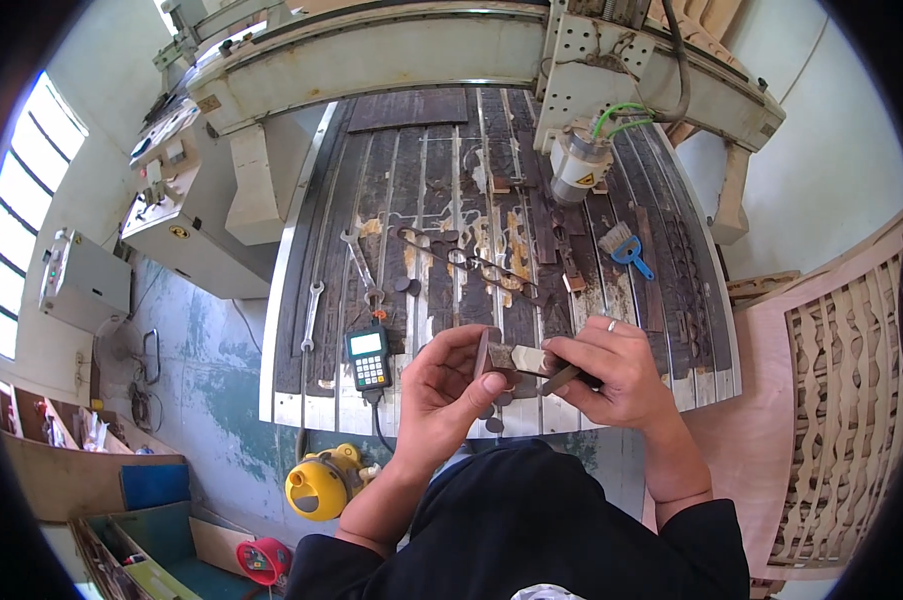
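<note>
Near the front edge of the machine bed, my left hand [441,390] pinches a small brown wooden piece [483,354] between thumb and fingers. My right hand [616,375] is closed around a narrow dark tool with a pale, blocky end [527,360]; its exact kind is unclear. That pale end meets or nearly meets the brown piece. Small dark round discs [494,425] lie below my hands on the bed's edge. Left of my hands sits a handheld keypad controller [368,357] with a lit screen.
The slotted machine bed [316,200] carries wrenches [312,315], dark curved parts [461,258] and a blue-handled brush [628,252]. A spindle [579,165] hangs from the gantry [371,62] at far right. A yellow tool [318,487] stands lower left; a patterned wooden panel [841,390] is at right.
</note>
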`<move>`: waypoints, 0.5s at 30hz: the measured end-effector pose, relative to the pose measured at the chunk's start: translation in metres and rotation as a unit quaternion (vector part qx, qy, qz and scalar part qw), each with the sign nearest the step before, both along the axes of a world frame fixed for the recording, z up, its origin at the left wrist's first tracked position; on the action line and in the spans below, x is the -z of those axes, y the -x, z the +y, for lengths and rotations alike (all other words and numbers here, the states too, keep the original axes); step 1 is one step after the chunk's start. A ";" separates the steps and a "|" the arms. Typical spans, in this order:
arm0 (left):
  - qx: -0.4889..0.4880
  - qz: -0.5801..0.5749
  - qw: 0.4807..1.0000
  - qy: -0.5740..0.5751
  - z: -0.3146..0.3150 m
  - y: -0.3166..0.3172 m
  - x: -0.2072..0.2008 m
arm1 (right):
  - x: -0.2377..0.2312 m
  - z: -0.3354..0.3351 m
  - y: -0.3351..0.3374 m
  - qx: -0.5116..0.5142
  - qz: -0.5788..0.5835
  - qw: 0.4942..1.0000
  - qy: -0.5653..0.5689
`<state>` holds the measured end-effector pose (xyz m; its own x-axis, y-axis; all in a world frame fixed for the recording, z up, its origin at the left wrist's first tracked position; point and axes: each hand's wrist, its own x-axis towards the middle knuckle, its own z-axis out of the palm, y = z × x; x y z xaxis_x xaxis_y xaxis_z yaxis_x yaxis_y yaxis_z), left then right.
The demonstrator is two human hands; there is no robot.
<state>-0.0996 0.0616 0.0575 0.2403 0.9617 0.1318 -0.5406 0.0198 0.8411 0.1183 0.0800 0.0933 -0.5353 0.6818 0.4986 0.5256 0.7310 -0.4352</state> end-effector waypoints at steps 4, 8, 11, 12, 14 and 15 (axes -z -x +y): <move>-0.016 0.011 1.000 0.004 -0.003 0.005 -0.002 | 0.002 0.009 0.006 -0.032 0.030 0.999 -0.020; -0.034 -0.004 0.999 -0.007 -0.004 0.008 -0.003 | -0.001 0.013 0.009 -0.053 0.037 0.998 -0.008; -0.035 0.012 0.999 -0.008 -0.003 0.010 -0.005 | -0.008 0.017 0.008 -0.068 0.030 0.997 -0.003; -0.032 0.018 0.999 -0.005 -0.003 0.010 -0.008 | -0.010 0.017 0.006 -0.067 0.028 0.997 -0.006; -0.028 0.022 0.999 -0.007 -0.001 0.008 -0.014 | -0.014 0.019 0.001 -0.067 0.009 0.998 0.001; -0.039 0.032 0.999 -0.018 0.000 0.006 -0.018 | -0.017 0.019 0.000 -0.065 0.006 0.998 -0.004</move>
<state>-0.1051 0.0619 0.0754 0.1744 0.9726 0.1538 -0.4849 -0.0511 0.8731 0.1188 0.0992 0.1099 -0.6130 0.6024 0.5112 0.4198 0.7965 -0.4352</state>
